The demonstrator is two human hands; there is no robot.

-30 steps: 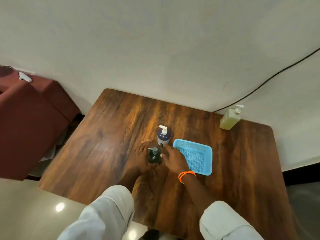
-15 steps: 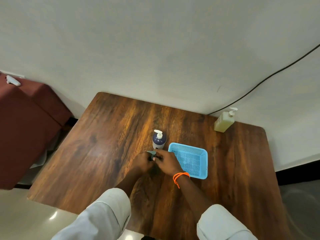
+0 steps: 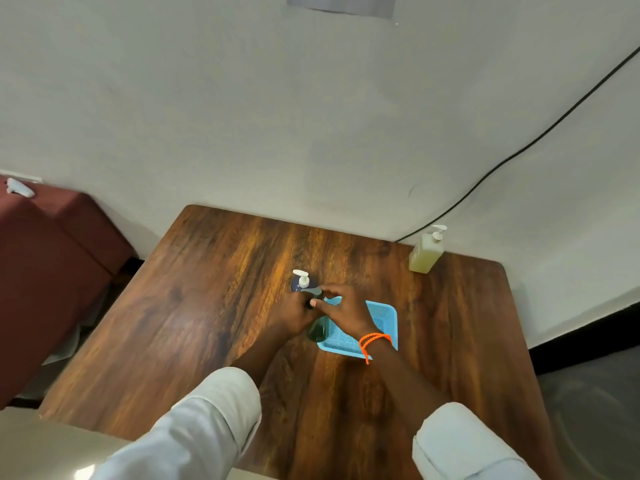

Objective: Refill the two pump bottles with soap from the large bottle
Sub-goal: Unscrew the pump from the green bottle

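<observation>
Three pump bottles total: both hands, left hand point(image 3: 294, 315) and right hand point(image 3: 341, 308), clamped on dark green bottle point(image 3: 317, 330); blue bottle point(image 3: 300, 284) and yellow bottle point(image 3: 425, 252) untouched, plus one blue basket point(image 3: 386, 315).

The tabletop point(image 3: 207, 323) was dark brown with orange-streaked wood grain. The basket point(image 3: 386, 315) was light blue with a fine mesh pattern. One pump bottle point(image 3: 317, 329) was dark green; the other point(image 3: 297, 285) was dark blue with a white pump. The large bottle point(image 3: 425, 252) was pale yellow with a white pump. The wristband point(image 3: 374, 340) was orange. The sleeves point(image 3: 194, 431) were white, the wall cable point(image 3: 540, 136) black, the seat point(image 3: 45, 271) maroon.
</observation>
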